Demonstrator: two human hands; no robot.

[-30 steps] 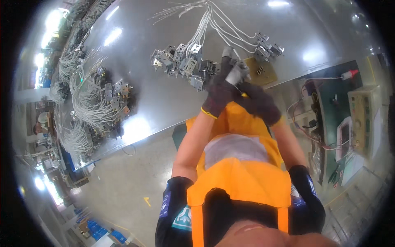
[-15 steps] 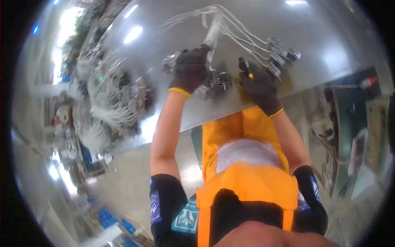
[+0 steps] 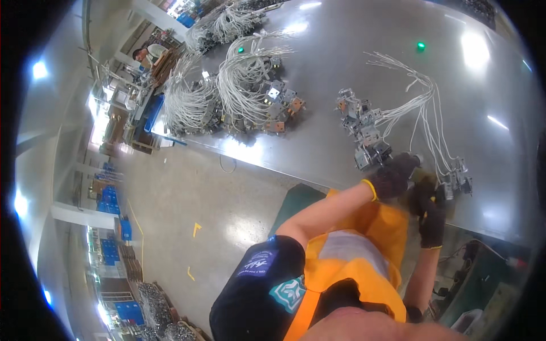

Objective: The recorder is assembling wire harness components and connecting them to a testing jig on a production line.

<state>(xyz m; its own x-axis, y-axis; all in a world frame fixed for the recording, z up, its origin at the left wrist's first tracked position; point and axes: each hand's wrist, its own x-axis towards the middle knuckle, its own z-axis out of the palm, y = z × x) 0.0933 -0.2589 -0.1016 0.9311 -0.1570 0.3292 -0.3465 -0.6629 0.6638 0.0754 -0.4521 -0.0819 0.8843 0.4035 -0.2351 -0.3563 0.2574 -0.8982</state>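
My left hand, in a dark glove with a yellow cuff, is closed beside a row of metal fittings. A small pale piece shows at its fingertips, too unclear to name. Just right of it and nearer to me, my right hand, gloved alike, has its fingers curled in. Between the hands is a yellowish-brown patch; what it is I cannot make out. A bundle of white wires lies beyond them on the metal table, joining the row to a smaller cluster of fittings beside my right hand.
Heaps of similar wired fittings lie on the table to the left, with another pile farther back. A person is at the far left. Blue crates line the floor's left side. The table's near edge runs in front of my apron.
My left hand has let go of the white wire bundle, which now lies on the table. Both hands have come close together near the table's edge. The view has swung to the left.
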